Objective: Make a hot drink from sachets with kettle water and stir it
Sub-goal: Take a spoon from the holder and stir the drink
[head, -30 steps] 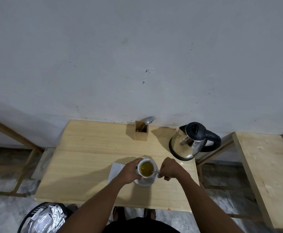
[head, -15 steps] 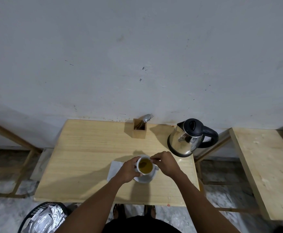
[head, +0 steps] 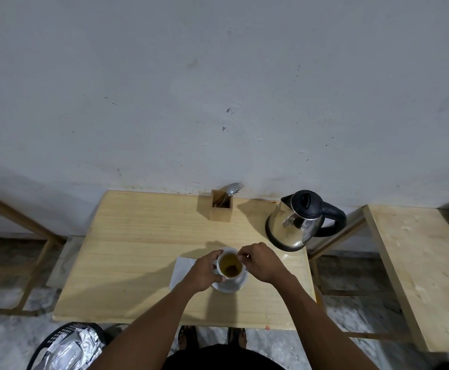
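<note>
A white cup [head: 221, 274] of yellow-green drink [head: 228, 261] stands on a white saucer [head: 231, 286] near the front of a pale wooden table [head: 138, 249]. A brown patch shows in the liquid. My left hand [head: 203, 271] wraps the cup's left side. Over the far right rim, my right hand [head: 260, 263] is pinched on a thin spoon handle; the rest of the spoon is hidden. The steel kettle [head: 295, 225], with black lid and handle, stands at the back right of the table, apart from both hands.
A white napkin [head: 181, 268] lies left of the saucer. A wooden holder [head: 221, 209] with cutlery stands at the back by the wall. A second wooden table [head: 418, 263] is on the right, a black bin [head: 68, 348] with foil wrappers on the floor front left.
My right hand has moved from the cup's right side to over its far right rim. The left hand has stayed on the cup. The view has shifted slightly.
</note>
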